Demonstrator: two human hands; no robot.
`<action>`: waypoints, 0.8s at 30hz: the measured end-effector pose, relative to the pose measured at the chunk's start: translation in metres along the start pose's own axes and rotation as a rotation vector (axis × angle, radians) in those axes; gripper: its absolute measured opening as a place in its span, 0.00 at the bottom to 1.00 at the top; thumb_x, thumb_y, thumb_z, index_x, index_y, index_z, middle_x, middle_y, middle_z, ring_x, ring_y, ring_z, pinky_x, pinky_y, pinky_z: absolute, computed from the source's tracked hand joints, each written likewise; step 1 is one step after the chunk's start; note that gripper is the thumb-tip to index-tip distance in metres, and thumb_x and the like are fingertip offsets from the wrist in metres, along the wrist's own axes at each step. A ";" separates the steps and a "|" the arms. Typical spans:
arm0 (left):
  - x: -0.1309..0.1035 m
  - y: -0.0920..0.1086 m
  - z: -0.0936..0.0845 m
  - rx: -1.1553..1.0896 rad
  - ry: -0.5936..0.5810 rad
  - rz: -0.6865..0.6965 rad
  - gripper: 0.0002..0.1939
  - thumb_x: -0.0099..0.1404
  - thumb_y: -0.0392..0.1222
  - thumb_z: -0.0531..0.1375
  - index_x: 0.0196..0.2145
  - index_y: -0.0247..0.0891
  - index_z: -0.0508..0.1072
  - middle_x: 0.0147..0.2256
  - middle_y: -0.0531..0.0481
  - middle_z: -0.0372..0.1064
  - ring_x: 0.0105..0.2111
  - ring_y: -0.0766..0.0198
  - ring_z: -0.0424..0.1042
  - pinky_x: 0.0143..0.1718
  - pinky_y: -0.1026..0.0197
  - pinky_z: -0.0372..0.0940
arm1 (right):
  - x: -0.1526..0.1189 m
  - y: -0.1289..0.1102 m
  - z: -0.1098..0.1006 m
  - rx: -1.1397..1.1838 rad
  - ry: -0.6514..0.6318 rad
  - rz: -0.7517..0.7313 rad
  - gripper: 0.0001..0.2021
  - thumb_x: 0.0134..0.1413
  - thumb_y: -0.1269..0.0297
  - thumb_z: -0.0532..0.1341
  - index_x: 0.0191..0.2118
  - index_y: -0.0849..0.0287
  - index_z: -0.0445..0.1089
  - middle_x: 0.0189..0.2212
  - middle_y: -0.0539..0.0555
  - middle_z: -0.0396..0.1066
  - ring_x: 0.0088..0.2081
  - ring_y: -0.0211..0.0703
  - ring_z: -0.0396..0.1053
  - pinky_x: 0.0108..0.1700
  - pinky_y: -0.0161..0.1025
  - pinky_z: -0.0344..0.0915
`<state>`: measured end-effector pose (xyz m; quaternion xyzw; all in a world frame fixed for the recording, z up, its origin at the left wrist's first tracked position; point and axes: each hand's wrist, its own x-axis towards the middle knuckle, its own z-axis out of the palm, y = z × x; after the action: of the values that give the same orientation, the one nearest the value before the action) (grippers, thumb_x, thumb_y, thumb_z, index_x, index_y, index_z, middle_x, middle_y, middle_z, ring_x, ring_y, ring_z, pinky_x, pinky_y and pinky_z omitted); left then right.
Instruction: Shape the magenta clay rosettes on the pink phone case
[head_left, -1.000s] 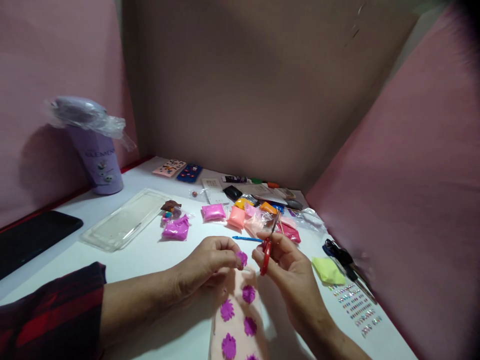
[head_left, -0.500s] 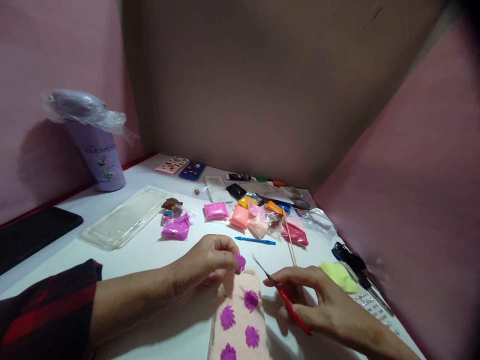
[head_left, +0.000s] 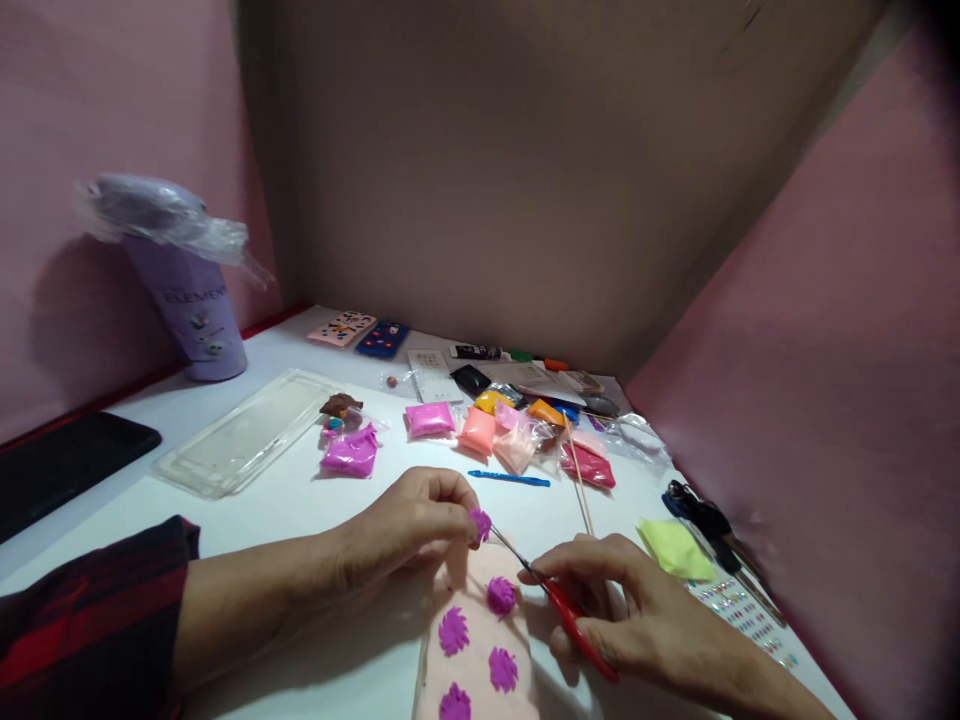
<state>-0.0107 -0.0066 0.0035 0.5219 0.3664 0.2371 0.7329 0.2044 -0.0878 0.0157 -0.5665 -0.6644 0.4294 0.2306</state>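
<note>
Between the thumb and fingers of my left hand (head_left: 420, 520) is pinched a small purple clay flower (head_left: 480, 525). My right hand (head_left: 622, 600) grips small red-handled scissors (head_left: 574, 620), their thin metal tips touching or very near the flower's right edge. Below both hands lies a phone case (head_left: 480, 640) covered in pale peach clay. Several purple clay flowers (head_left: 501, 596) with fringed edges sit on it, and the case's near end runs out of view.
Beyond my hands lie a blue tool (head_left: 510, 479), a wooden stick (head_left: 579, 480) and several clay packets (head_left: 430, 420). Leftward are a clear case (head_left: 244, 435), a black phone (head_left: 75, 470) and a purple cup (head_left: 191, 300). A yellow paper (head_left: 675, 549) and gem stickers (head_left: 746, 620) lie right.
The scissors in my right hand have moved slightly left, bringing their tips to the purple flower. My left hand stays almost still, holding the flower.
</note>
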 end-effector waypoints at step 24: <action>0.003 -0.002 -0.003 0.116 -0.037 -0.003 0.04 0.46 0.35 0.61 0.22 0.35 0.68 0.18 0.54 0.63 0.21 0.66 0.64 0.20 0.66 0.51 | 0.000 0.014 -0.001 0.176 0.066 -0.027 0.12 0.36 0.69 0.68 0.34 0.53 0.79 0.22 0.48 0.68 0.24 0.36 0.59 0.24 0.31 0.55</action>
<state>-0.0113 -0.0034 0.0003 0.5671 0.3666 0.2044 0.7086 0.2133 -0.0873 0.0047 -0.5487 -0.6239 0.4641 0.3071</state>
